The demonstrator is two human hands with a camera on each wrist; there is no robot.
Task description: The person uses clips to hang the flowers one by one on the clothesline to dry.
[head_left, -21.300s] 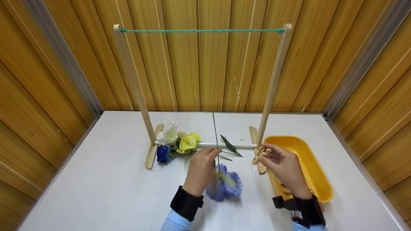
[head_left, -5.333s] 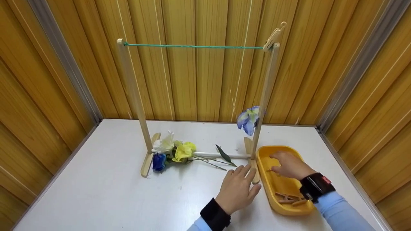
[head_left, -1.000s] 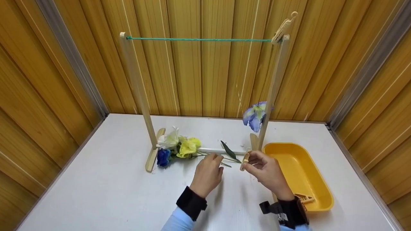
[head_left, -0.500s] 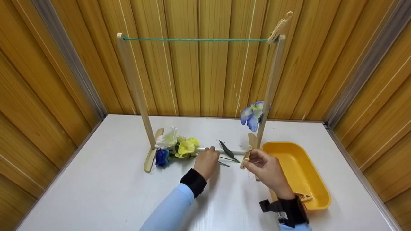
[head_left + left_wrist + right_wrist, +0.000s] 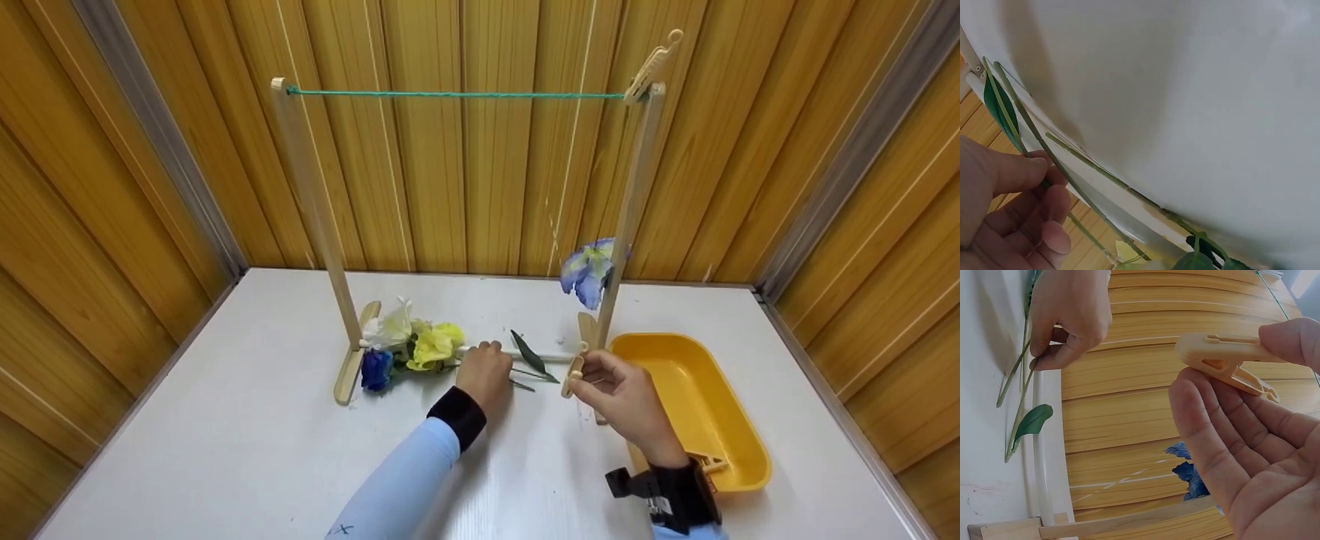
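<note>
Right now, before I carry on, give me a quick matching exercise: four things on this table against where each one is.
Things:
1. pale blue flower
2. yellow flower
3. clothes peg
4. green stem

Places:
A. pinched in the left hand
B. lying at the foot of the rack's left post
C. hanging beside the rack's right post
D. held in the right hand

Pairs: 1-C, 2-B, 3-D, 4-A
</note>
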